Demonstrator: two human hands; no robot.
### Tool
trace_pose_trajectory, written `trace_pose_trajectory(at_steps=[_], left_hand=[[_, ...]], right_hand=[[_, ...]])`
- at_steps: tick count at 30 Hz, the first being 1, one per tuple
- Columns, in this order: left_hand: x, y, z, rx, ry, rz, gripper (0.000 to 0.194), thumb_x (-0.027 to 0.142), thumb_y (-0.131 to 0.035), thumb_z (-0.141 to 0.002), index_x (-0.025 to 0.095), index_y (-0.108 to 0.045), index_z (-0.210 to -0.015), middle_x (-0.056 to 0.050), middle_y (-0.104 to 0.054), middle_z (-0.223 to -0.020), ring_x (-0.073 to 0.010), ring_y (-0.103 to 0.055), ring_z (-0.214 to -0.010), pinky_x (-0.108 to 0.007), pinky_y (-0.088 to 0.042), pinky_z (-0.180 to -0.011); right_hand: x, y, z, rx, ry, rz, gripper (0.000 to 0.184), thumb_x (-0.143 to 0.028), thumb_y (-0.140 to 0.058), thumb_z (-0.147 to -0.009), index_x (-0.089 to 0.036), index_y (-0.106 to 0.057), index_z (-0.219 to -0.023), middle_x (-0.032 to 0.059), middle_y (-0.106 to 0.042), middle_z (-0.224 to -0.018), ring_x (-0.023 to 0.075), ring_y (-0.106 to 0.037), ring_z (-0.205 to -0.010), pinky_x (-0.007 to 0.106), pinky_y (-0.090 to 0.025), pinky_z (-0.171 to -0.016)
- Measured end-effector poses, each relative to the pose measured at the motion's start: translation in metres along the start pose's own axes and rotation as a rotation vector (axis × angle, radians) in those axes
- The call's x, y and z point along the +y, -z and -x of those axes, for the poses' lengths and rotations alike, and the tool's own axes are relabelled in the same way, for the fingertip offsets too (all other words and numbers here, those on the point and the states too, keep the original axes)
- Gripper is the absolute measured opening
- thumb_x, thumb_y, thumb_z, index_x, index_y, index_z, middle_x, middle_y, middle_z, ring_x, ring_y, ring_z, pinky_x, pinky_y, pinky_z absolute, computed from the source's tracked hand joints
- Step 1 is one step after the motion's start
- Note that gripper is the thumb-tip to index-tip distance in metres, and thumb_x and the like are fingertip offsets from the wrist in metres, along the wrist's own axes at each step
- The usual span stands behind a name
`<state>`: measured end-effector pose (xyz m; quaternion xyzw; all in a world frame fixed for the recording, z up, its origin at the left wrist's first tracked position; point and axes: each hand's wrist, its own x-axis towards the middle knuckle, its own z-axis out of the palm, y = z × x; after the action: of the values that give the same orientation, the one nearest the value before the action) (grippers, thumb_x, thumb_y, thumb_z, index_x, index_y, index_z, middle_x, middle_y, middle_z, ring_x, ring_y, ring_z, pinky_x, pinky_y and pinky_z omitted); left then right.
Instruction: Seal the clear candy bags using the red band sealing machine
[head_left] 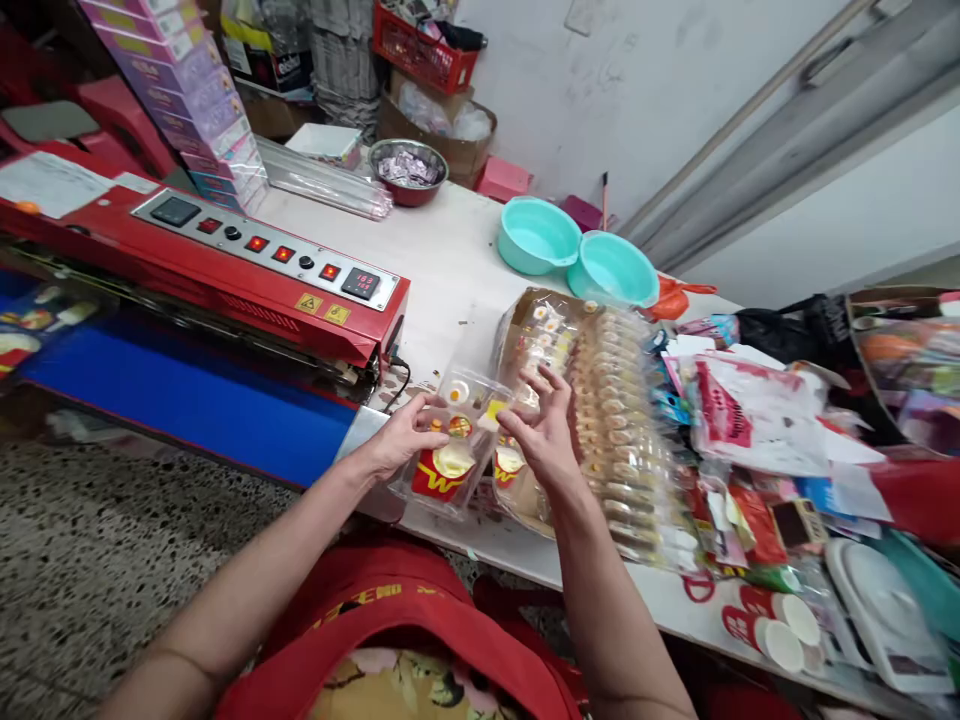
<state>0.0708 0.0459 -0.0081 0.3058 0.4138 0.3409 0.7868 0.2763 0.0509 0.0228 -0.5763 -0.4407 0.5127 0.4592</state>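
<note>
My left hand (401, 440) grips the left edge of a clear plastic packet (454, 440) of candy shaped like an egg, a burger and red fries boxes. My right hand (544, 430) is at the packet's right edge, fingers curled against it, thumb on top. The packet is held just above the white table (450, 250), at the outlet end of a red sealing machine (247, 260). Right behind my right hand stands a long row of several identical sealed packets (622, 440), stacked on edge.
The sealer's blue conveyor belt (187, 390) runs along the left. Two teal bowls (574, 255) and a metal bowl (409, 170) of wrapped sweets sit at the back. Stacked purple boxes (187, 90) are at back left. Loose packaging and red-white rolls (772, 620) crowd the right.
</note>
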Motion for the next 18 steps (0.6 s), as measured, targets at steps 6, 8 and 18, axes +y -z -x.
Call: trace_pose_trajectory(at_steps=[6,8,18], left_hand=[[-0.009,0.036,0.029,0.224,0.01,-0.035,0.061,0.027,-0.08,-0.063,0.021,-0.047,-0.113,-0.007,-0.067,-0.101,-0.0193,-0.066,-0.086,-0.027,-0.052,-0.073],[-0.009,0.04,0.027,0.337,-0.041,-0.081,0.063,0.028,-0.079,-0.062,0.022,-0.044,-0.114,-0.006,-0.067,-0.099,-0.0183,-0.065,-0.079,-0.026,-0.051,-0.067],[0.011,0.072,0.033,0.435,-0.004,0.093,0.052,0.034,-0.08,-0.061,0.015,-0.063,-0.107,-0.008,-0.07,-0.091,-0.0179,-0.065,-0.075,-0.026,-0.051,-0.063]], right_hand=[[0.017,-0.037,-0.017,-0.289,-0.196,0.002,0.033,-0.047,-0.082,-0.061,-0.018,-0.071,-0.07,0.0053,-0.072,-0.081,0.015,-0.061,-0.064,0.024,-0.052,-0.054],[0.024,-0.054,-0.015,-0.291,-0.217,0.001,0.032,-0.048,-0.082,-0.061,-0.018,-0.074,-0.07,0.006,-0.073,-0.079,0.0155,-0.061,-0.063,0.027,-0.052,-0.056],[0.034,-0.093,-0.015,-0.293,-0.165,0.05,0.03,-0.048,-0.083,-0.058,-0.021,-0.077,-0.069,0.0064,-0.075,-0.081,0.0198,-0.065,-0.067,0.033,-0.054,-0.064]])
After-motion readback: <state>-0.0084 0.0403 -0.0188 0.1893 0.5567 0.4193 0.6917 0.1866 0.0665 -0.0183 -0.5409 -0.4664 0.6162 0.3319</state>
